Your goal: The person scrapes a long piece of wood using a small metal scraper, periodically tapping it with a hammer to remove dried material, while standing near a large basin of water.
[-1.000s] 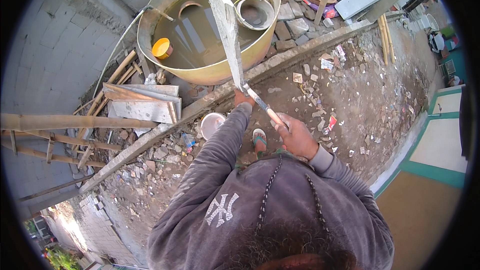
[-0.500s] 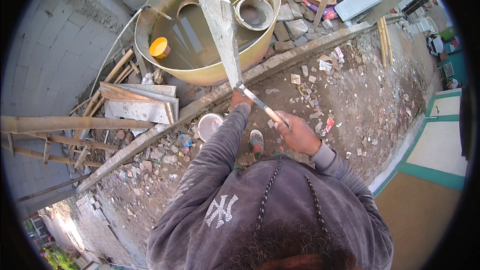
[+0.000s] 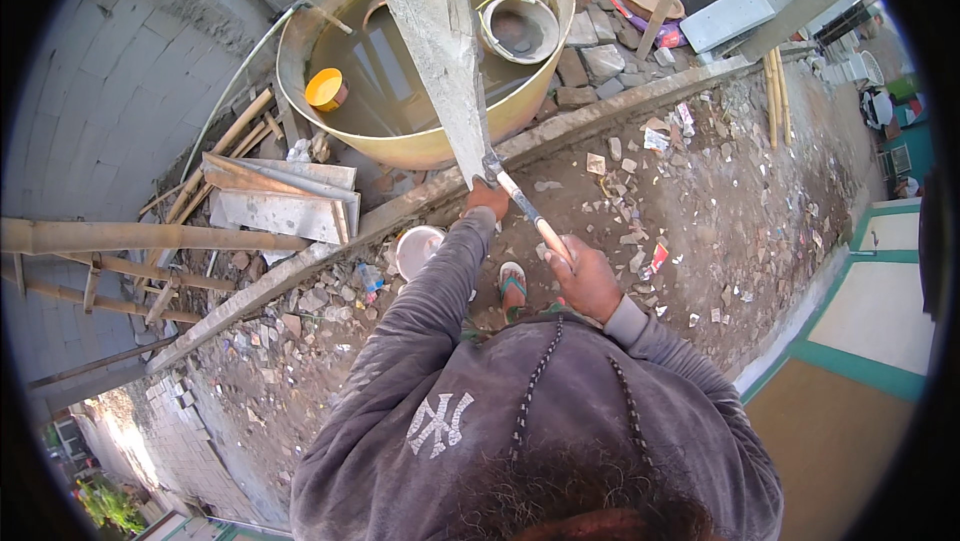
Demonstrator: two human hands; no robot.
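Okay, so we've got both hands busy, set apart from each other. Nearest is our right hand, fingers wrapped round a slim tool with a pale wooden handle and a dark metal neck. Just left of it, a foot in a white and teal flip-flop stands on rubble-strewn dirt, with a round white plastic bucket further left. A bit farther out, our left hand grips the near end of a long, flat, rough grey board, which points away from us. The tool's metal end seems to meet the board's near right corner, next to that hand.

Our read: the step in hand is working the tool against the board's edge. The next move calls for a firm left grip, since a board that long probably wants to tip, and a controlled right wrist.

Beyond the low concrete kerb, the board's far end covers part of a big round yellowish tank of murky water. There's a yellow cup on the left in there and a pale round bucket on the right.

Hard to make out: the tool's head, lost against the board; our left fingertips, hidden; and whether the board touches the tank's rim.
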